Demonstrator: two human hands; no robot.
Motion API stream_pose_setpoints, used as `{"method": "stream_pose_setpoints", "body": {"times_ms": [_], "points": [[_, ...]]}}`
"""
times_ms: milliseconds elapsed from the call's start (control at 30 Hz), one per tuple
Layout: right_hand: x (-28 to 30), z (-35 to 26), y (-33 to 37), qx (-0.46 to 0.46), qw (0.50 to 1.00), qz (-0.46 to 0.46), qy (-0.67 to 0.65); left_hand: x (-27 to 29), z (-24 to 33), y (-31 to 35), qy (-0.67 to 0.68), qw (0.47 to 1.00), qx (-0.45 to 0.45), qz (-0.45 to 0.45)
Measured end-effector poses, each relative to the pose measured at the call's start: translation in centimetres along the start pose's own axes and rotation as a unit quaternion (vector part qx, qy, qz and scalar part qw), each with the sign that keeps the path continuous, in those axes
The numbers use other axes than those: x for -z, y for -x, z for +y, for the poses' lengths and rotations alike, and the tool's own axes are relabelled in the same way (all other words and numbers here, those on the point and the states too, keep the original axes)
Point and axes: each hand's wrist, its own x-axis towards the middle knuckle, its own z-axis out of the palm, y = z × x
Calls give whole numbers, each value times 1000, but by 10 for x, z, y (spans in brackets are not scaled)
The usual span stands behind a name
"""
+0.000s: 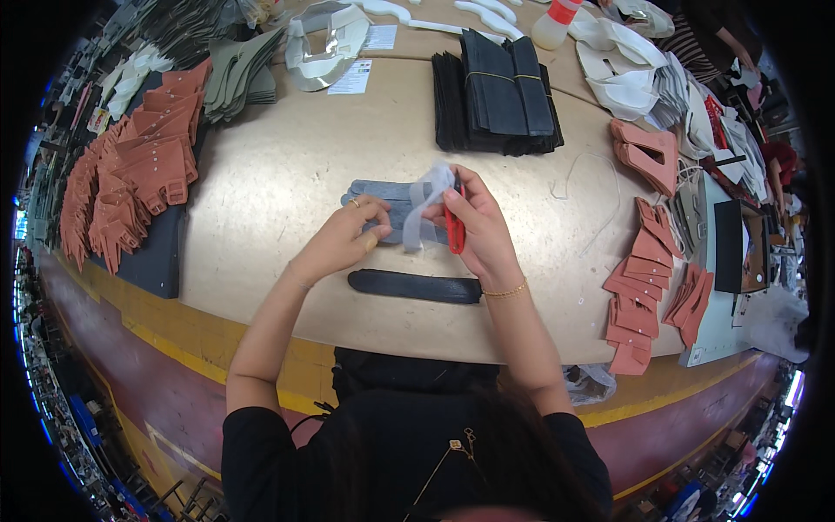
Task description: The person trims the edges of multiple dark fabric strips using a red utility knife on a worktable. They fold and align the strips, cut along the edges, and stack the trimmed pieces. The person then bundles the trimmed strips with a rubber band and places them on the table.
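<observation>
At the middle of the table lie several grey-blue strips with rounded ends, side by side. My left hand is at their left part, fingers curled and thumb close to the index finger; whatever is pinched there is too small to make out. Held in my right hand is a small red tool with a dark end, its kind partly hidden by the fingers. A translucent whitish ribbon hangs in loops from that same hand, over the strips. One long black strip lies nearer to me, apart from both hands.
Banded stacks of black pieces stand at the back. Salmon-coloured cut pieces are piled on a dark board at left and loose at right. Grey-green pieces, white moulded shapes and a red-capped bottle occupy the far side.
</observation>
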Motion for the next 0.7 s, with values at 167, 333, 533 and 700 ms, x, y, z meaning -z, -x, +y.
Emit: {"method": "stream_pose_setpoints", "body": {"times_ms": [167,333,533,700], "points": [[-18,5,-37,-144,968,-204,5,10,1,6,59,992,27,-110],[5,-8,-30,-231,944,-209,111,15,-12,5,161,977,96,-104],[73,-64,37,-66,945,-65,315,10,-9,3,155,984,83,2],[108,-102,87,113,937,128,306,9,8,0,102,961,257,26]]}}
